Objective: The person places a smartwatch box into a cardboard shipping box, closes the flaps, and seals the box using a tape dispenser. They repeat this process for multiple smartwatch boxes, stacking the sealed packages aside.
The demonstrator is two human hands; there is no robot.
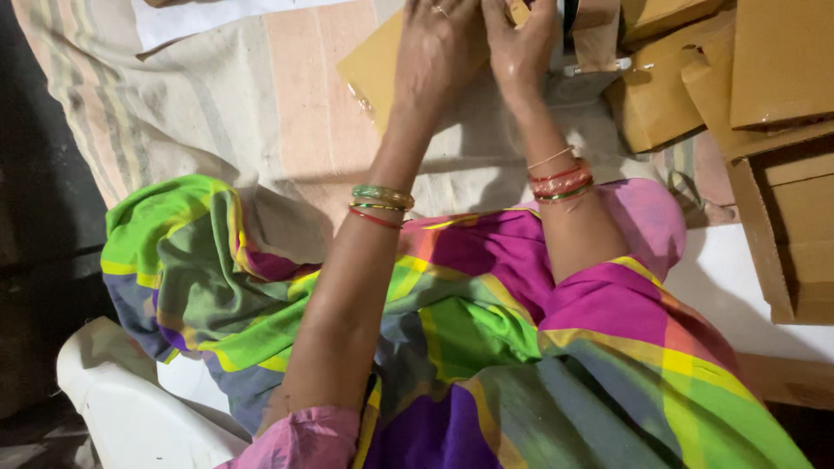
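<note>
Brown cardboard sits at the far edge of the scene: a flat cardboard piece (375, 65) lies on the striped cloth (217, 113), and both hands are pressed onto it. Left hand (439, 48) is palm down, fingers curled over the card's far part, a ring on one finger; it grips or presses the board (how tightly the fingers close I cannot tell, the tips run out of frame). Right hand (521, 43) is just beside it, touching it, fingers bent down onto the same piece, its grasp also cut off by the frame's top edge. Just right of that hand, a strip of tape on a dispenser (591, 52) hangs near the wrist. Green and red bangles (380, 201) ring the left wrist, red ones (560, 181) the right. Further right, a stack of folded cardboard boxes (764, 130) rests well apart from the hands. Near the camera, the bright green and pink garment (486, 347) fills the lap.
</note>
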